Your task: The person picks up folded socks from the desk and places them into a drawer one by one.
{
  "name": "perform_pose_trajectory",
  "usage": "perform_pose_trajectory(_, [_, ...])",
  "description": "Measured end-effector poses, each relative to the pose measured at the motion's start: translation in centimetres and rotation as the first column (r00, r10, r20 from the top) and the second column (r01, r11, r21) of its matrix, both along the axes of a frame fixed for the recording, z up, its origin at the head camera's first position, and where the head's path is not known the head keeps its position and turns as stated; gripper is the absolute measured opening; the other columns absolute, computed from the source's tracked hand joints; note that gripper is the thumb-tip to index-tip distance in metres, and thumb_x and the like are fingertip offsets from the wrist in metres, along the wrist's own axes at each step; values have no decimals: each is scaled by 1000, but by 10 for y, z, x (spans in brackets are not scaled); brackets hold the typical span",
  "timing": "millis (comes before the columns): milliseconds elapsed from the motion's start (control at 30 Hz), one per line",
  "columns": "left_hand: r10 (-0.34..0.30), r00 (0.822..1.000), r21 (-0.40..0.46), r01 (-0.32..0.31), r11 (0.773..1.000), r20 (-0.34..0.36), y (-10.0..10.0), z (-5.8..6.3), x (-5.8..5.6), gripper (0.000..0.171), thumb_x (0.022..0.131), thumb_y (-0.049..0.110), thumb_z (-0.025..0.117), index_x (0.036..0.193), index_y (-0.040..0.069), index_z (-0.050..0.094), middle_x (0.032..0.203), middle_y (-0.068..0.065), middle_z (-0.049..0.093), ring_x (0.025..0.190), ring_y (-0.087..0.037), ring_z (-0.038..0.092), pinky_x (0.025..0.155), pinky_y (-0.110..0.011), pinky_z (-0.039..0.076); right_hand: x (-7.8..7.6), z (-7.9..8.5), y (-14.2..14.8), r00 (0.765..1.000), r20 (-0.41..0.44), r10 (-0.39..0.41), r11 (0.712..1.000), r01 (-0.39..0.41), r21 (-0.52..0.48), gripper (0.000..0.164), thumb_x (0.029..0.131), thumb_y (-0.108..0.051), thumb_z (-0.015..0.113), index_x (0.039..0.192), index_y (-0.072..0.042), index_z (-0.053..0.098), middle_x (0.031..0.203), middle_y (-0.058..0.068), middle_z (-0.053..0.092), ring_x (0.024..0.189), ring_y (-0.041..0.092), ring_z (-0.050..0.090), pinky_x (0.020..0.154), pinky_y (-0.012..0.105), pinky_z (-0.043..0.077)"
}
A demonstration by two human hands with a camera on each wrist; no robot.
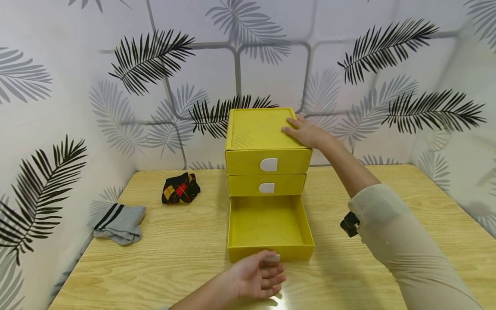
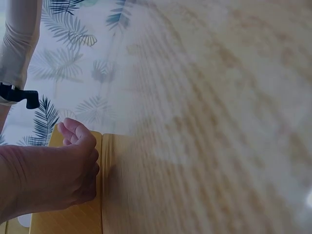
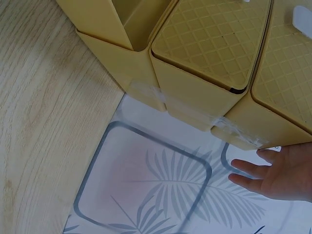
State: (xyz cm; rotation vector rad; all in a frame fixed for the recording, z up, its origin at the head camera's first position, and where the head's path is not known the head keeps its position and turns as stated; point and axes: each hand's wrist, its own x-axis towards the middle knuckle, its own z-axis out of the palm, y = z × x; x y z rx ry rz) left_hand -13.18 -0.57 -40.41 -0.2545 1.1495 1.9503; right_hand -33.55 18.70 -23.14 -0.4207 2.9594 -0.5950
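A yellow three-drawer cabinet (image 1: 267,129) stands on the table, its bottom drawer (image 1: 265,219) pulled out with nothing inside. At the front of that drawer, my left hand (image 1: 257,277) holds the white drawer handle (image 1: 273,258) between the thumb above and curled fingers below. In the left wrist view, the left hand (image 2: 63,170) lies against the yellow drawer front. My right hand (image 1: 306,131) rests on the cabinet's top at the right edge, fingers spread. The right wrist view shows the right hand (image 3: 282,173) beside the cabinet's side wall (image 3: 195,97).
Left of the cabinet lie a folded black, red and yellow argyle sock (image 1: 181,188) and a folded grey sock with black stripes (image 1: 119,223). The wooden table (image 1: 174,254) meets leaf-patterned walls at the back and sides. Upper drawers (image 1: 248,185) are closed.
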Motion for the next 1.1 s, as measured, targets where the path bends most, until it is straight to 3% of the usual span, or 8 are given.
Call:
perform_pose_trajectory(300, [10,1000,9,-10,1000,-7,-1,-1,13,37,76,32,54,99,4,48,88,-4,54,81,-19,52,71,-32,41,-1,-1,1,1000,0,1,1000,-1,5,65,83,-53,24,134,-16,8,135,10,-9,119,33,-2,90,51,4])
perform_pose_trajectory(567, [-47,998,21,48,999,-29,-3,-3,17,43,77,34,52,104,1,44,90,-4,54,84,-19,50,74,-33,40,0,0,1,1000,5,1,1000,-1,-10,65,83,-53,25,134,-16,8,135,9,-9,119,33,-2,90,51,4])
perform_pose_trajectory(733, [-110,991,8,111,994,-76,-10,-5,14,54,78,38,50,112,-3,39,100,-8,51,90,-22,48,78,-38,37,1,-1,1,1000,14,-2,1000,3,-23,65,82,-53,25,134,-17,8,135,8,-10,119,32,-3,90,52,3])
perform_pose_trajectory(867, [-212,970,-22,211,977,-120,-17,-3,13,58,79,38,49,116,-6,38,105,-10,49,92,-23,48,79,-39,36,1,-1,1,1000,13,-4,1000,5,-19,65,83,-53,25,134,-17,8,135,9,-9,119,32,-3,90,52,3])
perform_pose_trajectory(1000, [-325,931,5,331,944,-169,-27,3,15,53,82,36,45,119,-3,39,108,-11,49,93,-22,48,82,-38,34,1,0,1,1000,8,-3,1000,4,-20,64,83,-52,25,134,-16,9,135,9,-9,119,32,-3,90,51,3])
perform_pose_trajectory(1100, [-364,896,67,392,918,-253,-34,14,15,48,85,32,40,121,-1,37,111,-11,46,93,-21,48,83,-38,33,2,0,1,1000,10,1,1000,0,-27,65,83,-52,25,134,-15,8,135,10,-9,119,32,-3,90,51,3])
